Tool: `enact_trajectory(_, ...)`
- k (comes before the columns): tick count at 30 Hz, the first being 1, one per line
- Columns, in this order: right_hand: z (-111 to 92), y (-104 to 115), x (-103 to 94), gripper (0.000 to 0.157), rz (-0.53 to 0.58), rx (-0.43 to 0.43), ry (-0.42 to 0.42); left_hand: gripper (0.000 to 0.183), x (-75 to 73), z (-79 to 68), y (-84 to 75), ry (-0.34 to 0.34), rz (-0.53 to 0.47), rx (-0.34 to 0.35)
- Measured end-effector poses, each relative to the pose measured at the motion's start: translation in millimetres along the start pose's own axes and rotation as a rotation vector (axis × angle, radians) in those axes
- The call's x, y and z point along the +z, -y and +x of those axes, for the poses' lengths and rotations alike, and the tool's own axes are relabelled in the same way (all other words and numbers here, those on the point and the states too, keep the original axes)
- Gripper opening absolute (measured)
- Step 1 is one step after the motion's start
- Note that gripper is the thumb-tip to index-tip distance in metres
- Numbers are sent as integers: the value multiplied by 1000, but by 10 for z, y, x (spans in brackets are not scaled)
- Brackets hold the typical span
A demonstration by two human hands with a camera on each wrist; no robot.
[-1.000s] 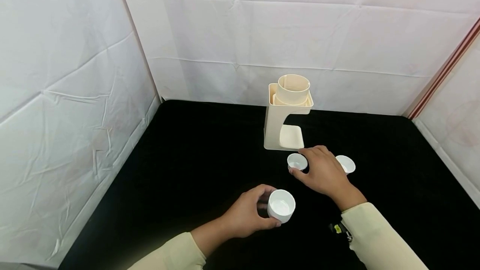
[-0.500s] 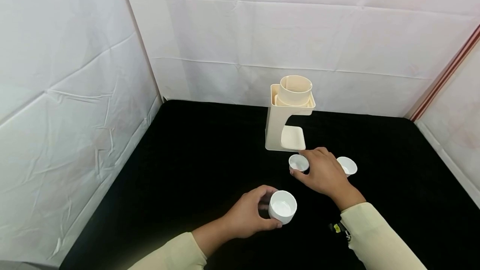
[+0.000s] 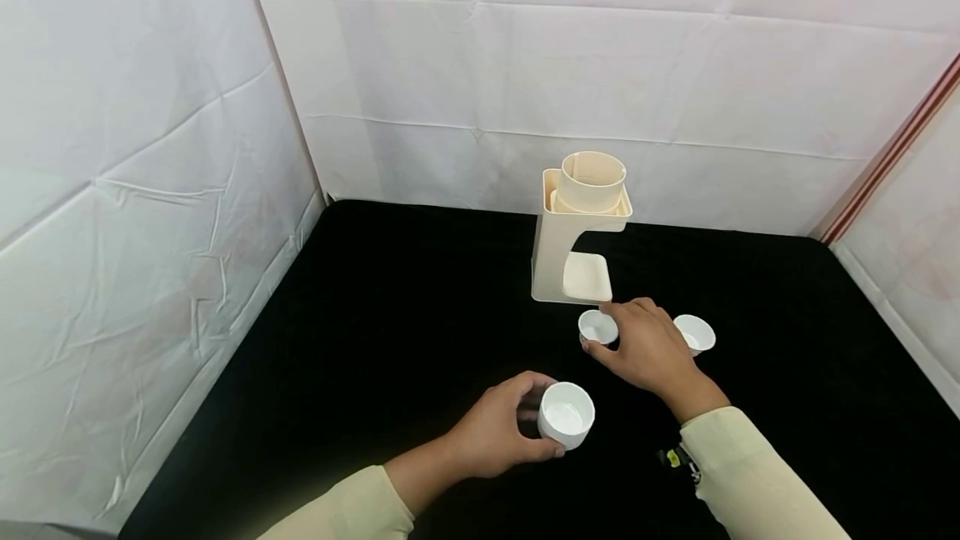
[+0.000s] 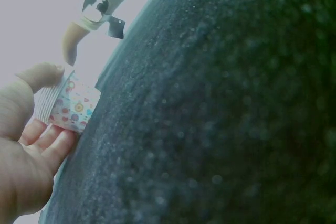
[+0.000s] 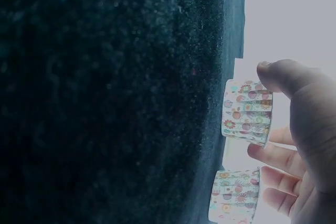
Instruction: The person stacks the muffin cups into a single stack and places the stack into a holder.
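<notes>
With thumb and fingers, my left hand (image 3: 495, 427) holds a white-lined paper baking cup (image 3: 566, 415) near the front of the table. In the left wrist view several rims show nested together on this patterned stack of paper baking cups (image 4: 76, 104). Farther forward, my right hand (image 3: 648, 348) has its thumb and a finger around the rim of a single paper baking cup (image 3: 597, 327) on the black cloth. That cup's printed side (image 5: 247, 109) faces the right wrist view. The right hand's other fingers are partly hidden in the head view.
A cream plastic stand (image 3: 551, 257) with a round tube (image 3: 592, 182) on top and a flat base tray (image 3: 587, 277) is just behind the right hand's cup. Another paper baking cup (image 3: 696, 333) sits right of that hand. White cloth walls (image 3: 465, 65) border the black-covered table (image 3: 405, 290).
</notes>
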State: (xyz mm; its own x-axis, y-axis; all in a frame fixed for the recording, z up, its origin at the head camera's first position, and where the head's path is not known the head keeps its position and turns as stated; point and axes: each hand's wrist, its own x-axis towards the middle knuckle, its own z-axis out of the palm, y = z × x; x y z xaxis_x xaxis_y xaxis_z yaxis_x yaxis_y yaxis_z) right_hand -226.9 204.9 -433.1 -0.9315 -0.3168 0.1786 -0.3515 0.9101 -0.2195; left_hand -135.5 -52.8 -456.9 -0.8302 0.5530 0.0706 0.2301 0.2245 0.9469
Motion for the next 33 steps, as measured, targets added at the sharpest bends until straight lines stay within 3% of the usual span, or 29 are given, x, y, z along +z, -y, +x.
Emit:
enact_trajectory(19, -66, 11, -87, 66, 5, -23, -45, 65, 13, 14, -17, 1, 11, 6)
enact_trajectory(33, -131, 139, -209, 66, 15, -42, -77, 65, -9, 18, -2, -8, 23, -4)
